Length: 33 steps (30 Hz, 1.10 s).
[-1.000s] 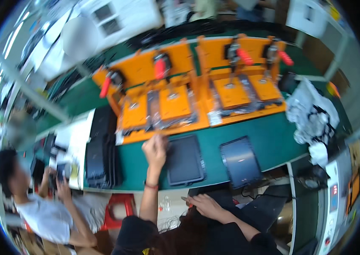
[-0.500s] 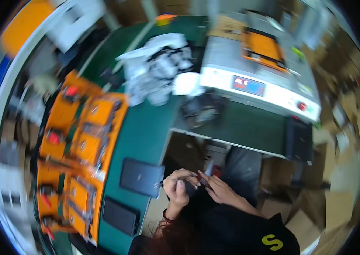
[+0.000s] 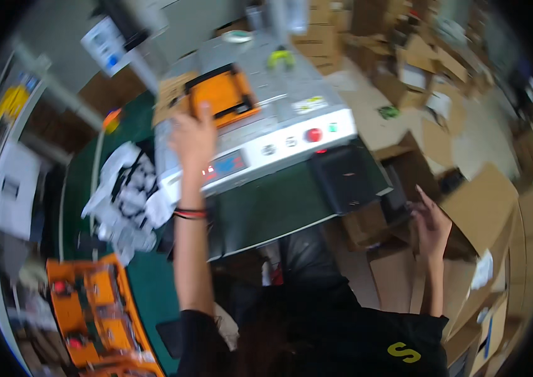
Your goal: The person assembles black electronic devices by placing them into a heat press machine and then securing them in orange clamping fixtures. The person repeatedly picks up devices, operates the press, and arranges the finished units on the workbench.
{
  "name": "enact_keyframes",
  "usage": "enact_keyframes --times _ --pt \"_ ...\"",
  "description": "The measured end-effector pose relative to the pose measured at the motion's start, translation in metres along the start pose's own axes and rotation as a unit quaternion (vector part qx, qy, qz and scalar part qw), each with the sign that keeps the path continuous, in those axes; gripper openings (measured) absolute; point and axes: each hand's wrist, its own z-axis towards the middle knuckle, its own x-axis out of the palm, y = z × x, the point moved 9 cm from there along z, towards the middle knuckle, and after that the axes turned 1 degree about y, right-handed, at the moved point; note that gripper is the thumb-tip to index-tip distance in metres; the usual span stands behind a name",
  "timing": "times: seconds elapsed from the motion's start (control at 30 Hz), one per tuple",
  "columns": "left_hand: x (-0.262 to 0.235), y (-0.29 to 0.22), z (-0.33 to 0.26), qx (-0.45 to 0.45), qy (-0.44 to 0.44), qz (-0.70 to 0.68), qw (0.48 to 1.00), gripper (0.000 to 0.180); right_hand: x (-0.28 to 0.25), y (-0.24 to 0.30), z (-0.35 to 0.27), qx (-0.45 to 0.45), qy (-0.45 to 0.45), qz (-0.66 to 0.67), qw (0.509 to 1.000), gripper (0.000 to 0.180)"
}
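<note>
My left hand (image 3: 194, 138) reaches far forward over the front of a grey flat-topped machine (image 3: 273, 116) with a white control panel. Its fingers look spread and somewhat blurred, at the near left corner of an orange fixture (image 3: 216, 94) with a black frame on top. Whether the fingertips touch the fixture I cannot tell. Nothing shows in this hand. Out to the right, my right hand (image 3: 431, 226) is raised above open cardboard boxes, its fingers apart and holding nothing visible.
A black box-shaped object (image 3: 345, 179) stands against the panel's right side. Crumpled white plastic bags (image 3: 128, 195) lie left of the machine. Orange trays (image 3: 106, 301) sit at the lower left beside a dark tablet-like slab (image 3: 171, 336). Cardboard boxes (image 3: 480, 207) crowd the right.
My view has swung right. My hands, together near my body before around a small dark object, are now apart: the left stretched forward to the machine, the right out to the side. That object is no longer visible.
</note>
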Motion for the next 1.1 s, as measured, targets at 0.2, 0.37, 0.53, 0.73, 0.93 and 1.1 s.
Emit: enact_keyframes --times 0.2,0.37,0.53,0.73,0.93,1.1 --pt "0.024 0.035 0.106 0.2 0.026 -0.117 0.972 0.054 -0.194 -0.053 -0.042 0.095 -0.286 -0.199 0.932 0.025" --pt "0.048 0.038 0.128 0.038 0.103 -0.428 0.897 0.062 -0.29 -0.235 -0.133 0.372 -0.203 0.014 0.906 0.026" --pt "0.086 0.038 0.114 -0.079 0.329 -0.738 0.584 0.059 -0.204 -0.368 -0.094 0.255 0.215 -0.365 0.869 0.028" --pt "0.068 0.018 0.094 0.006 0.31 -0.766 0.563 0.062 -0.139 -0.392 -0.109 0.208 0.305 -0.506 0.779 0.031" --pt "-0.011 -0.035 -0.035 0.023 0.159 -0.81 0.563 0.06 -0.137 -0.38 -0.105 0.126 0.236 -0.573 0.775 0.035" --pt "-0.025 -0.045 -0.125 0.017 0.157 -0.805 0.572 0.06 -0.209 -0.337 -0.092 0.049 0.039 -0.616 0.785 0.038"
